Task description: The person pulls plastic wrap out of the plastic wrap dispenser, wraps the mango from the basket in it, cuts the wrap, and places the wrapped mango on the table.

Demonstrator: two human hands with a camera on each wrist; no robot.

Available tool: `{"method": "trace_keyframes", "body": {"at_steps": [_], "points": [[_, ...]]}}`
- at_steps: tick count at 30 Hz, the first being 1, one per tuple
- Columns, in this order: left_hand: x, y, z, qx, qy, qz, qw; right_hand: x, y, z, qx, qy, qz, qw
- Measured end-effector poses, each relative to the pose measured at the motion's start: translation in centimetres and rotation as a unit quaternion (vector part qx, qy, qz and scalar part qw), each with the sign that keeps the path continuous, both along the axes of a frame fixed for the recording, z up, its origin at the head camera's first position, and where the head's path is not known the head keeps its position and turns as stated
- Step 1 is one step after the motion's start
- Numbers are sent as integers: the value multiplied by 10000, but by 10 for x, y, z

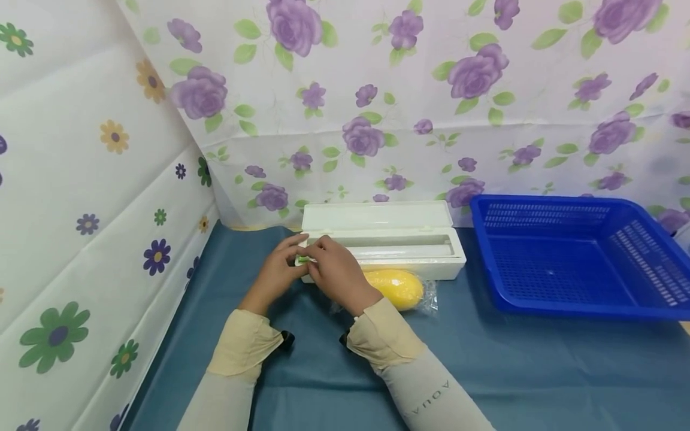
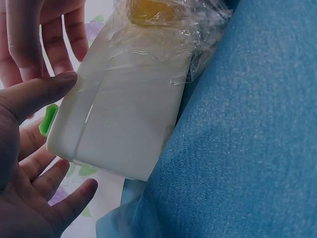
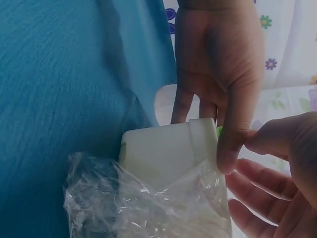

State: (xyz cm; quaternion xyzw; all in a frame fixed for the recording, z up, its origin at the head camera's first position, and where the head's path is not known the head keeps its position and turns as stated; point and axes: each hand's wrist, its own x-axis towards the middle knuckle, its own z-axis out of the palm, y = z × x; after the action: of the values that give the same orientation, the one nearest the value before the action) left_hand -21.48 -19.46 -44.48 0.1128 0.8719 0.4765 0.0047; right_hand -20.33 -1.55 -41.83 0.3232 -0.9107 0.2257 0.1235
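Note:
A long white lidded box lies on the cloth, its lid tipped back. It looks like a cling film dispenser. Both hands meet at its left end, around a small green plastic piece. My left hand holds that end, thumb along the edge and fingers behind. My right hand is beside it, thumb against the left thumb; whether its fingertips pinch anything is hidden. In front of the box, partly behind the right hand, lies a yellow oblong thing in clear wrap.
To the right stands a blue plastic basket with perforated walls. Blue-green cloth covers the table. Flowered sheets hang behind and on the left.

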Motion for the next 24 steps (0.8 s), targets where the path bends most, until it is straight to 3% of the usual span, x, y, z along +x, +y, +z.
{"method": "trace_keyframes", "body": {"at_steps": [18,24], "points": [[-2,-2,-3,138,67,-16,9999,-4,-11,-8,154,620,-27,9980],[-3,-3,-4,144,127,-62,9998,-5,-11,-9,89,599,-53,9981]]}}
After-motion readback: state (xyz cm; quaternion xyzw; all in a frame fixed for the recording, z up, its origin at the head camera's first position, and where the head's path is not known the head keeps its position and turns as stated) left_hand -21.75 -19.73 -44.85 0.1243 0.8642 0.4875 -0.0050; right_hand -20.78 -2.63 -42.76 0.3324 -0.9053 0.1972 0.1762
